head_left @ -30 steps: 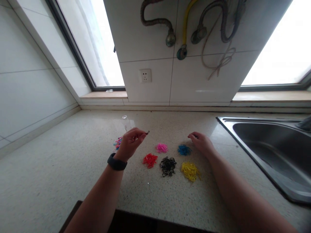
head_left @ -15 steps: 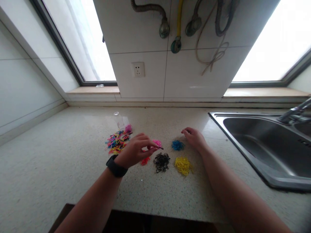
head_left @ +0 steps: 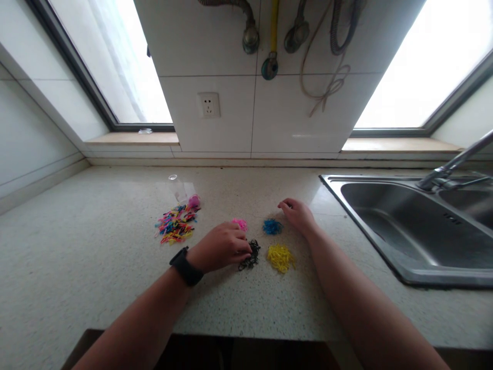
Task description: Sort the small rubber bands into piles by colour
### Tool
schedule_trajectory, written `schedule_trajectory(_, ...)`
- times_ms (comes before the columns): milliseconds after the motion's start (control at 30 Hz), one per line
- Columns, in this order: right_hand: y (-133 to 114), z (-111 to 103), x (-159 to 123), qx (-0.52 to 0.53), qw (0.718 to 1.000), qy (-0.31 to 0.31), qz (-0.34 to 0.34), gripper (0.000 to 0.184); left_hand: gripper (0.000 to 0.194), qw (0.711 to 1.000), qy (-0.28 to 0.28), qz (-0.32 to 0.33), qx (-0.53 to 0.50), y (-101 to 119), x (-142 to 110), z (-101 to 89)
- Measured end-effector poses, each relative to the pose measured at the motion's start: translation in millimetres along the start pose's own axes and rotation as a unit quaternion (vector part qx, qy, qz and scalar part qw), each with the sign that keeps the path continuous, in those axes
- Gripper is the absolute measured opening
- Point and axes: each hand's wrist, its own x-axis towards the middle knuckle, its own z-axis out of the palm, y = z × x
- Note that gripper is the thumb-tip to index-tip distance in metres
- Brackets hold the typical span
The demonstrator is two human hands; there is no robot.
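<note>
My left hand (head_left: 223, 246), with a black watch on its wrist, reaches over the counter. Its fingers are pinched together at the pile of black rubber bands (head_left: 252, 259); a black band held a moment earlier is now hard to tell from the pile. Partly behind this hand lie pink rubber bands (head_left: 240, 224), while the red pile is hidden. My right hand (head_left: 298, 213) rests on the counter, fingers loosely curled, with nothing visible in them. Close to it are blue rubber bands (head_left: 272, 226), and nearer me yellow rubber bands (head_left: 281, 258).
To the left spreads a mixed pile of coloured rubber bands (head_left: 176, 225), with a pink object (head_left: 193, 201) at its edge. A clear container (head_left: 178, 190) stands behind. A steel sink (head_left: 385, 257) with a faucet (head_left: 442, 172) is at the right. A socket (head_left: 209, 105) is on the wall.
My left hand has come right and down from beside the mixed pile to the black pile, carrying a black rubber band. My right hand stays resting. The view has shifted to the right.
</note>
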Motion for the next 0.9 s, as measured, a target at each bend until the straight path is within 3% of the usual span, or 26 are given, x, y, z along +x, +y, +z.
schedule_trajectory(433,0.8,-0.5,-0.1,-0.010,1.000,-0.001,-0.002,0.034,0.019,0.998,0.005,-0.036,-0.060,-9.8,-7.6,-12.4)
schedule_trajectory(767,2.8,2.3,0.7,-0.045,0.999,-0.004,-0.019,0.030,0.022,0.983,0.110,-0.141,-0.034,-46.6,-32.8,-28.9)
schedule_trajectory(900,-3.8,1.6,-1.8,-0.004,0.999,0.023,-0.031,0.029,0.023,0.958,0.185,-0.219,0.007,-65.1,-49.3,-36.7)
